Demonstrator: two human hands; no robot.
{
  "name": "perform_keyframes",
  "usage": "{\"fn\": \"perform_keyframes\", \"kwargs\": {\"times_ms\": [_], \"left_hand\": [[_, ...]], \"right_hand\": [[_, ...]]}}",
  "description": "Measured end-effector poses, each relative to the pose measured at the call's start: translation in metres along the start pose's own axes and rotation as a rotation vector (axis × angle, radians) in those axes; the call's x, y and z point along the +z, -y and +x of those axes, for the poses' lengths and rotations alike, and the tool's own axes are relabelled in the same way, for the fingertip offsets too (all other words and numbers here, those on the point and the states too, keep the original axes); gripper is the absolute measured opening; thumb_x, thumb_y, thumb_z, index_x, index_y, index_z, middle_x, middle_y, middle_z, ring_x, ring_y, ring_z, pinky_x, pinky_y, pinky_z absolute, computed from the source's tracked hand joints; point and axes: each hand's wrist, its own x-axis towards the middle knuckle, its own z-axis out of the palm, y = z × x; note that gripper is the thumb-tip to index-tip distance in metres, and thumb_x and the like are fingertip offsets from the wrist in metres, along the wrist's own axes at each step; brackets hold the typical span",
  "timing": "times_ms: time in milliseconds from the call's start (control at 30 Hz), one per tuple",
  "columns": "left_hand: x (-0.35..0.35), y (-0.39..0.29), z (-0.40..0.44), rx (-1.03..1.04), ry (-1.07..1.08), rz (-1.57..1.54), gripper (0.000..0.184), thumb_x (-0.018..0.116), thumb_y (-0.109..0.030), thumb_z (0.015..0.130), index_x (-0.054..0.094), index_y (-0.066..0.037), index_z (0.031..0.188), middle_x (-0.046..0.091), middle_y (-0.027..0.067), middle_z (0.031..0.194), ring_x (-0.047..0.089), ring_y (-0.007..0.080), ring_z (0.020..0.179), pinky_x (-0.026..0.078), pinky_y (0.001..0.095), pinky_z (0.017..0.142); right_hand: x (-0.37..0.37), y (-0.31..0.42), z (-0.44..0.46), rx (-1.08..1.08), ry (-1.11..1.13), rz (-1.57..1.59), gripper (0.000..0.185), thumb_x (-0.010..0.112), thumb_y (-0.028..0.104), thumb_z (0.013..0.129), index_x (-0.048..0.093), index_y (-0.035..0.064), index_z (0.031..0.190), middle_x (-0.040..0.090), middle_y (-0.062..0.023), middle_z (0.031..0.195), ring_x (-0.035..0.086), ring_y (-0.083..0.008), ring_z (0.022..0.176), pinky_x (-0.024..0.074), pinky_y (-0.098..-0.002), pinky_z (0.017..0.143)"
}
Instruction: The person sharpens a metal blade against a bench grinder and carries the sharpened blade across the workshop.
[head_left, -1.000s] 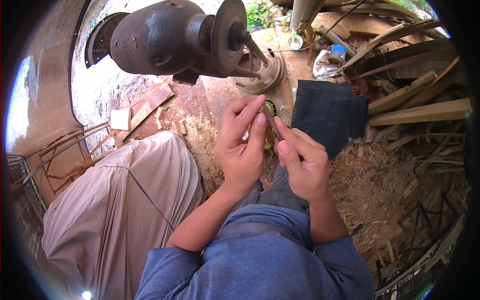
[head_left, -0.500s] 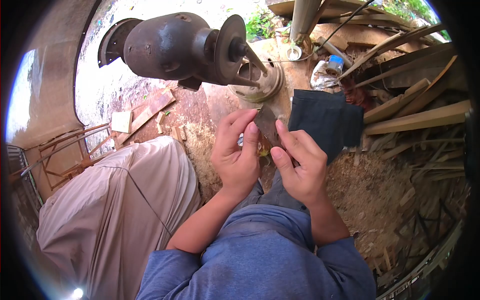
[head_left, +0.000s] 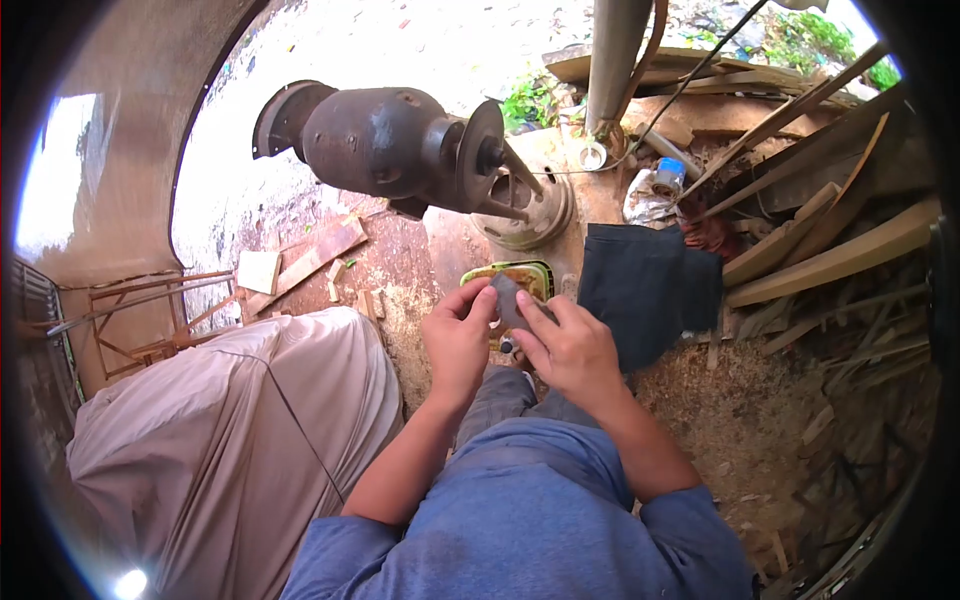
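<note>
A small, thin grey piece [head_left: 508, 298], flat like a scrap of sheet, is held up in front of my body. My left hand [head_left: 462, 335] pinches its left edge between thumb and fingertips. On its right side, my right hand [head_left: 570, 345] has thumb and fingers closed on it. What the piece is made of cannot be made out. Beneath the hands lies a yellow-green tray [head_left: 545, 270] with brownish contents, partly covered by the fingers. A small dark-tipped object [head_left: 507, 346] shows just below the grey piece; its kind is unclear.
A rusty motor with a disc [head_left: 375, 142] stands ahead near a round metal base [head_left: 525, 225]. Dark folded cloth [head_left: 640, 290] lies to the right, with wooden boards [head_left: 840, 255] beyond. A cloth-covered bulk [head_left: 240, 420] fills the left. A blue-labelled can [head_left: 668, 176] stands farther back.
Both hands have come down and closer together, still holding the grey piece, which now shows more of its flat face. The view has shifted, and the tray beneath is more visible.
</note>
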Motion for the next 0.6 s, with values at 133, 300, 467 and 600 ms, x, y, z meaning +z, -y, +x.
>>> {"fn": "perform_keyframes", "kwargs": {"times_ms": [133,300,467,600], "left_hand": [[-0.002,0.020,0.001,0.054,0.006,0.059,0.028,0.063,-0.016,0.098,0.069,0.004,0.116,0.071,0.0100,0.106,0.064,0.0129,0.093,0.050,0.0267,0.081],[0.003,0.031,-0.005,0.349,0.042,0.314,0.031,0.058,-0.017,0.100,0.066,0.004,0.122,0.066,0.0165,0.123,0.060,0.0268,0.116,0.045,0.0358,0.101],[0.005,0.039,-0.005,0.461,0.016,0.401,0.033,0.058,-0.018,0.100,0.065,0.003,0.124,0.064,0.0192,0.126,0.056,0.0333,0.123,0.040,0.0399,0.108],[0.003,0.036,-0.001,0.480,0.017,0.417,0.033,0.057,-0.019,0.100,0.065,0.002,0.125,0.064,0.0186,0.128,0.054,0.0338,0.124,0.039,0.0409,0.109]], "right_hand": [[0.023,-0.003,-0.010,0.149,-0.004,0.264,0.038,0.068,0.022,0.093,0.067,0.0029,0.126,0.060,-0.0131,0.081,0.063,-0.0275,0.068,0.0513,-0.0373,0.062],[0.049,-0.012,-0.019,0.329,-0.036,0.563,0.036,0.061,0.023,0.100,0.065,0.0033,0.129,0.062,-0.0072,0.075,0.060,-0.0131,0.058,0.0481,-0.0296,0.055],[0.059,-0.014,-0.016,0.444,-0.005,0.736,0.035,0.056,0.026,0.104,0.066,0.0044,0.129,0.060,0.0002,0.068,0.053,-0.0050,0.054,0.0443,-0.0246,0.050],[0.055,-0.009,-0.012,0.532,0.041,0.820,0.035,0.054,0.027,0.104,0.067,0.0049,0.128,0.060,0.0004,0.068,0.052,-0.0046,0.054,0.0426,-0.0236,0.049]]}}
